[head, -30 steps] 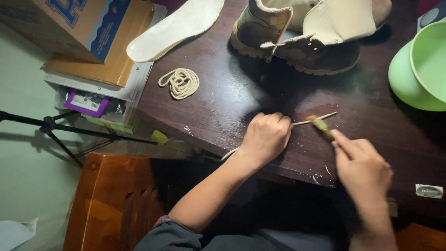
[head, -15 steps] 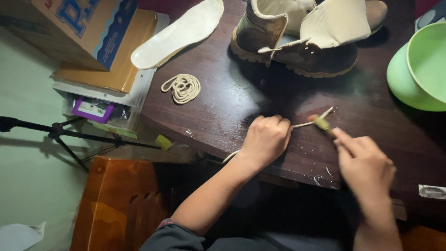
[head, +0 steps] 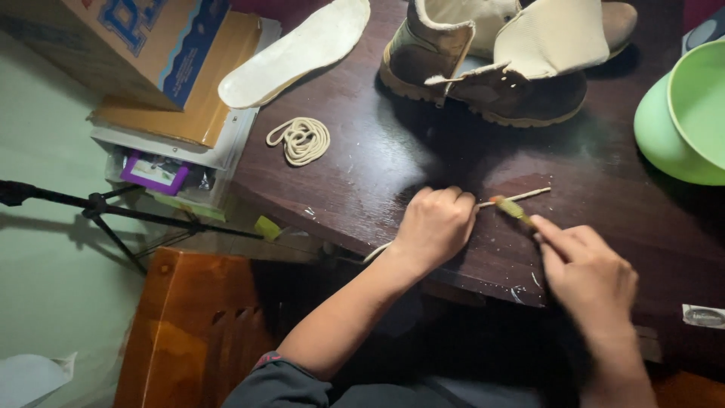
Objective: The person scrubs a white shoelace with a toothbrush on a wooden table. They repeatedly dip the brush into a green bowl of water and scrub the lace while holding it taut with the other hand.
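A: What do the 2 hands have?

B: The left hand (head: 434,227) is curled shut, pinning a pale shoelace (head: 521,196) against the dark table (head: 377,174). The lace runs out from the fist on both sides, one end trailing off the near edge. The right hand (head: 585,272) pinches a small yellow-green brush (head: 515,209) between closed fingertips, its tip touching the lace just beside the left fist.

A: And further back?

B: A coiled lace (head: 300,140) lies on the table, well apart from the hands. Beyond it are a white insole (head: 298,51) and 1 brown boot (head: 491,68) with its tongue pulled open. A green bowl (head: 691,113) sits at the right edge, a cardboard box (head: 128,45) at the far left.
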